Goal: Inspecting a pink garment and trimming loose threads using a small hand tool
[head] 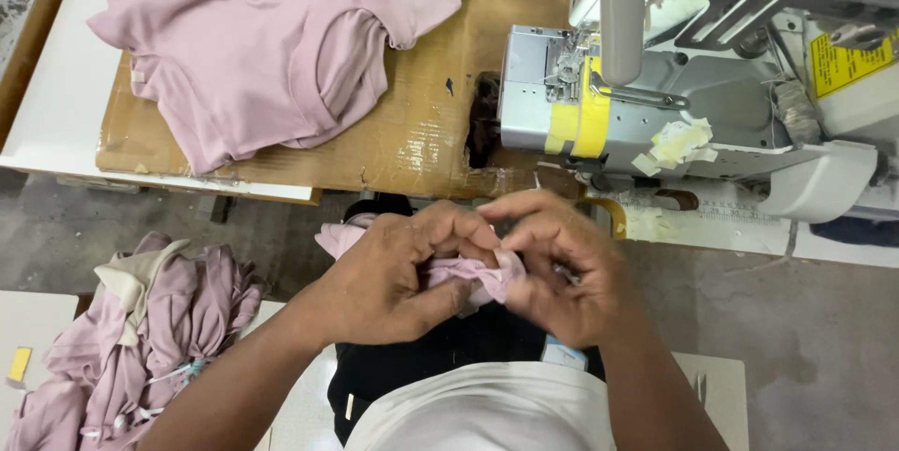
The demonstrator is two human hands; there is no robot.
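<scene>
Head camera: I am looking down at two bare hands meeting just above the lap. The left hand (389, 278) and the right hand (562, 268) are both pinching a small bunched piece of pink fabric (468, 275), fingers closed tightly around it. Beyond them, a grey sewing machine (674, 95) is sitting on the worktop (440, 123), with a pink garment (272, 39) lying to its left. A heap of pink pieces (140, 339) is resting low on the left.
</scene>
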